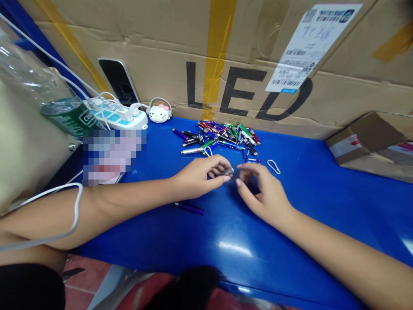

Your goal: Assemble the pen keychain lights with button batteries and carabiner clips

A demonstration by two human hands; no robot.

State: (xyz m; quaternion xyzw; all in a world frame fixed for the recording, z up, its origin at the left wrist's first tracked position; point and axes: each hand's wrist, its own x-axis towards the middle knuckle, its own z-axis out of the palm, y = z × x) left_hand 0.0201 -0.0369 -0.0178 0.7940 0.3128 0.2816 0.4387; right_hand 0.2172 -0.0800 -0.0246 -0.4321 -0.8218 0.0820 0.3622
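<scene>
My left hand is closed around a small silver metal tube, its end showing between thumb and fingertips. The rest of the tube is hidden in the fingers. Just to the right, my right hand is open, thumb and curled fingers apart, with nothing visible between them. Behind both hands lies a pile of small metal keychain lights in several colours, some with clips. A silver one lies at the pile's front. Nearer to me, a purple tube rests on the blue table. A silver carabiner clip lies beyond my right hand.
A large cardboard box marked LED stands along the back. At left are a power strip with cables, a phone, a white cat-shaped case and a plastic bottle. A smaller carton sits at right. A white cable crosses my left arm.
</scene>
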